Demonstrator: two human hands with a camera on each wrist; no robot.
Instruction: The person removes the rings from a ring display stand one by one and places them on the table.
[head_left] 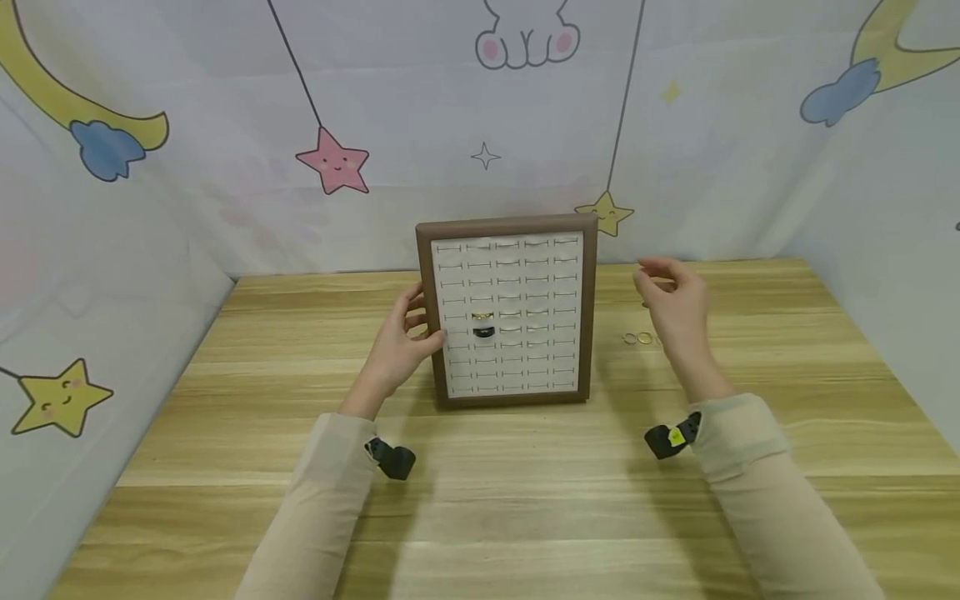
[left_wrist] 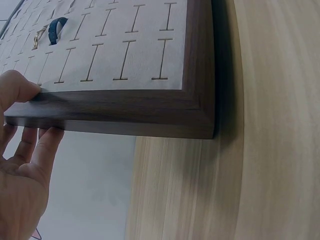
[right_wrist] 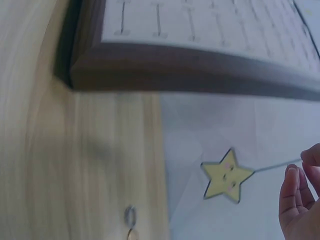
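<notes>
A ring display board [head_left: 512, 367] with a brown frame and white slotted face stands tilted on the table. My left hand [head_left: 401, 342] grips its left edge, thumb on the front and fingers at the side and behind. In the slots sit a gold ring [head_left: 482, 316] and, just below it, a black ring [head_left: 484, 332]. My right hand [head_left: 678, 308] is raised right of the board, apart from it, with thumb and fingertips drawn together; I cannot tell whether something small is between them. Under it on the table lie a silver ring [head_left: 629, 339] and a gold-coloured ring [head_left: 645, 338].
The wood-grain table [head_left: 510, 500] reaches back to a white cloth backdrop [head_left: 420, 108] printed with stars and moons. Light cloth walls also flank the table on both sides. A small black camera sits on each wrist, at the sleeve cuff.
</notes>
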